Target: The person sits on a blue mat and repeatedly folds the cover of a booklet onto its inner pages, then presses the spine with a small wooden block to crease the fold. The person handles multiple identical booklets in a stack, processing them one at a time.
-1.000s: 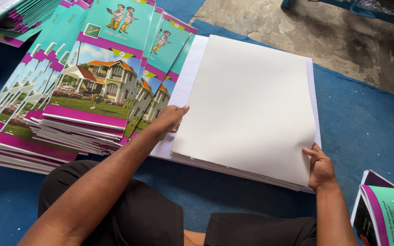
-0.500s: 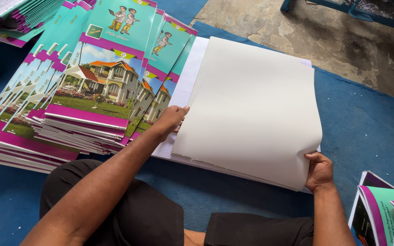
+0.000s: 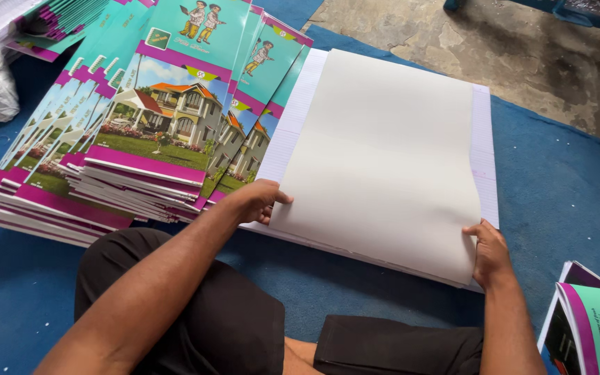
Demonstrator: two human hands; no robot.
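I see my left hand (image 3: 257,201) pinching the near-left edge of the large blank white paper sheet (image 3: 383,160); my right hand (image 3: 489,251) grips its corner at five o'clock. It bows above the ruled paper stack (image 3: 484,149), with fanned teal-and-magenta notebook covers (image 3: 154,132) at ten o'clock.

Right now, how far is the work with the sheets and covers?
Done: many printed covers lie fanned in piles on the blue mat. In hand: the left hand and right hand lift a blank white sheet by its near corners off the ruled paper stack. Left: that stack lies uncovered.
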